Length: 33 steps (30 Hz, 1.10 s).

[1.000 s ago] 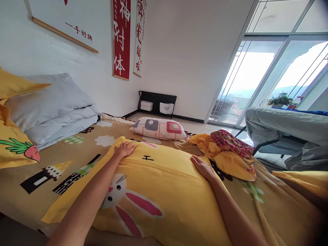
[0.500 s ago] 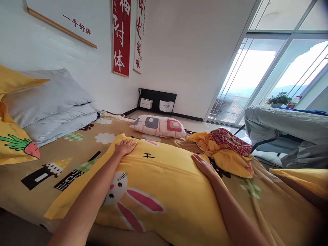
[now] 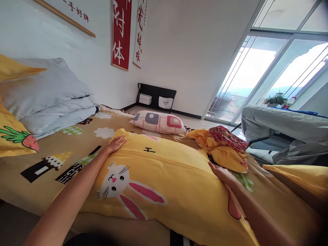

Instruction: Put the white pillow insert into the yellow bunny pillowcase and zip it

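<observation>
A plump yellow pillow [image 3: 176,171] with a white rabbit print lies across the bed in front of me. My left hand [image 3: 116,145] rests on its far left corner, fingers stretched out over the cloth. At the pillow's right edge, my right hand [image 3: 221,173] touches the side with its fingers extended, the thumb side toward the pillow. Neither hand is closed around the fabric. Beneath the pillow spreads a brown patterned bedsheet [image 3: 89,136].
Grey pillows [image 3: 56,89] and a yellow carrot-print cloth [image 3: 15,136] are on the left. Beyond the pillow lies a pink-and-grey checked pillow [image 3: 159,122]. A yellow and red plaid heap [image 3: 228,143] sits at the right, near a covered table [image 3: 282,118].
My left hand has slid left toward the pillow's corner edge. The right hand has moved right and nearer along the side, uncovering more of the rabbit and a pink print.
</observation>
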Tool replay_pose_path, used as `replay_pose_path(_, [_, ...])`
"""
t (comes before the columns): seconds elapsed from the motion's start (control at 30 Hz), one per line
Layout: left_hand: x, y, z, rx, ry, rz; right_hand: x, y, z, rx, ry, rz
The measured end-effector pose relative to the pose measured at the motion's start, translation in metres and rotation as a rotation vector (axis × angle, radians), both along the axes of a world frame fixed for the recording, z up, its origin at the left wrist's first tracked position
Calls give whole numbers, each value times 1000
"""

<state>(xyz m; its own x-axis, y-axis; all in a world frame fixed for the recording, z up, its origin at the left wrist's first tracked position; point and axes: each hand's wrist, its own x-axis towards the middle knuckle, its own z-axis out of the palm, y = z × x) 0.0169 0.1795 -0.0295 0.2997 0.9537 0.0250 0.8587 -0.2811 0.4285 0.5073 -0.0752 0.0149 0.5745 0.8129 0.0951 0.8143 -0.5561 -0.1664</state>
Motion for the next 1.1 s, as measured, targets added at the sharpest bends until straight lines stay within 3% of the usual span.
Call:
replay_pose_path(0.1, [-3,-3,-1,-14,-10,9,-17,11,65,8,-107,-12])
replay_pose_path(0.23, [-6,-6,0,-25,-23,17,-88,33,164,267,-322,256])
replay_pose_path(0.3, [-6,-8,1,-27,-34,22,-132,41,183,388,-346,414])
replay_pose_path(0.37, [-6,-10,2,-27,-48,27,-171,49,164,470,-311,467])
replay_pose_path(0.43, [-5,-12,3,-26,-66,30,-201,57,112,462,-240,426])
replay_pose_path(0.53, [-5,-15,2,-23,-95,42,-228,65,16,258,-151,460])
replay_pose_path(0.6, [-7,-18,1,-21,-112,50,-232,67,-23,276,-160,438])
replay_pose_path(0.63, [-9,-19,0,-19,-120,52,-231,67,-32,288,-160,439])
replay_pose_path(0.7, [-12,-20,-2,-14,-136,55,-219,65,-30,282,-150,461])
replay_pose_path(0.77, [-14,-21,-4,-6,-148,61,-199,63,-16,247,-139,453])
replay_pose_path(0.9, [-15,-21,-6,9,-171,58,-149,58,2,200,-141,319])
replay_pose_path(1.1, [-13,-19,-11,29,-222,70,-95,34,-17,205,-74,160])
